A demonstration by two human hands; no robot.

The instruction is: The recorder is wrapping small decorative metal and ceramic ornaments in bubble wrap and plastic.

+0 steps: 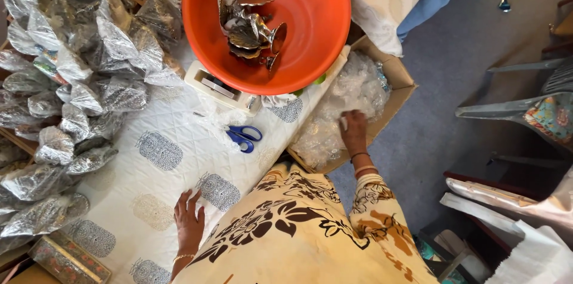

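Quilted white cloth point(179, 170) w/ printed motifs covers the work surface. Nearest, left hand point(189, 222) lies flat on it, fingers spread, holding nothing. Right hand point(354, 131) reaches into cardboard box point(401, 78) beside the surface, fingers closed on clear plastic bags point(352, 96). Blue scissors point(243, 137) lie mid-cloth. Farther: orange tub point(310, 27) w/ metal pieces point(250, 27); silvery packets point(71, 81) heaped at left.

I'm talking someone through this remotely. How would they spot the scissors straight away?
Start at the big orange tub at the top of the quilted white cloth. Just below its rim, past the small white scale, lie the scissors. Their blue handles are the only blue thing on the cloth.
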